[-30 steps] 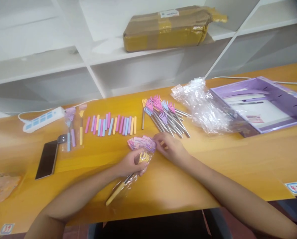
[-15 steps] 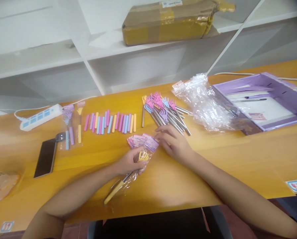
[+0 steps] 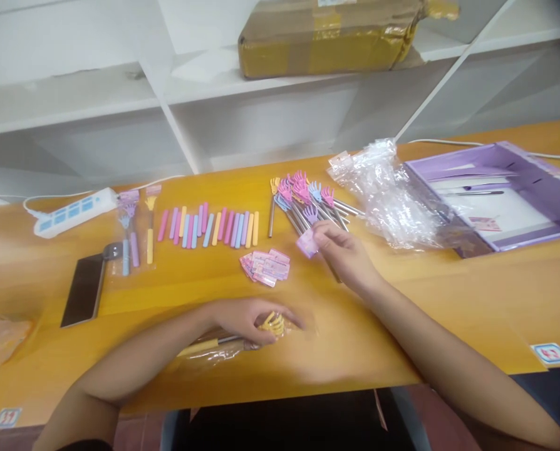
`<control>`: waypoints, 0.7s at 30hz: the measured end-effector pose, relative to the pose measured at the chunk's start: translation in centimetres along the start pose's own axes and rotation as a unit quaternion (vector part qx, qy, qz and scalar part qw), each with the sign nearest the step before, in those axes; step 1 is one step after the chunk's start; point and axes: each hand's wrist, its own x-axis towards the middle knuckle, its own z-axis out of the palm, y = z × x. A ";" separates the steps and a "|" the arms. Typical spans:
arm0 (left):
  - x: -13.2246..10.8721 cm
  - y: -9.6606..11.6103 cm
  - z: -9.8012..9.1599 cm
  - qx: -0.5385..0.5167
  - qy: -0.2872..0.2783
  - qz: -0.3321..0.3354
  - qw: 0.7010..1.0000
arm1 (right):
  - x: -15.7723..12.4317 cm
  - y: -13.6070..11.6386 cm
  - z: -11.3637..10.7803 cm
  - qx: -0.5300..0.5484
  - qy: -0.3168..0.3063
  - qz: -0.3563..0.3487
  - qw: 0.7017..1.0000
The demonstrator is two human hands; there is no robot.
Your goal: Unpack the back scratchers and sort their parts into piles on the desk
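Note:
My left hand (image 3: 247, 319) is closed round a yellow back scratcher (image 3: 274, 323) in a clear bag, low over the table; its handle points left. Between thumb and fingers of my right hand (image 3: 343, 250) is a small pink-purple card (image 3: 307, 243), raised in front of the back scratcher heads. Several similar cards (image 3: 265, 266) lie fanned on the table between my hands. Behind them sits a row of coloured handles (image 3: 209, 228). A pile of metal rods with hand-shaped heads (image 3: 301, 194) lies beyond my right hand, which partly hides it.
Clear plastic bags (image 3: 383, 200) are heaped beside a purple box (image 3: 491, 244) on the right. At left are bagged back scratchers (image 3: 134, 247), a phone (image 3: 83, 291) and a power strip (image 3: 77, 213). A taped carton (image 3: 327, 47) rests on the shelf behind.
My right hand has lifted a card from the fanned cards, up and to the right. My left hand has moved down towards me, and the bagged back scratcher now lies flatter.

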 end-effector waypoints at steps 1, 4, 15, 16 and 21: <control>0.0 0.1 -0.1 -0.012 -0.042 -0.019 0.999 | 0.1 0.0 0.5 0.010 -0.018 0.016 1.000; 0.1 0.0 -0.1 -0.077 -0.128 -0.082 0.985 | 0.3 -0.2 1.8 0.012 -0.043 0.058 0.997; 0.4 -1.4 -0.3 -0.213 0.007 0.017 0.977 | -2.6 -5.5 1.1 0.100 -0.332 0.132 0.929; 0.5 -1.6 -0.4 -0.215 0.006 0.021 0.976 | -2.7 -6.0 1.5 0.100 -0.290 0.145 0.941; 0.9 -2.8 -0.4 -0.179 -0.093 0.025 0.979 | -1.5 -9.0 -0.4 0.045 -0.037 0.072 0.996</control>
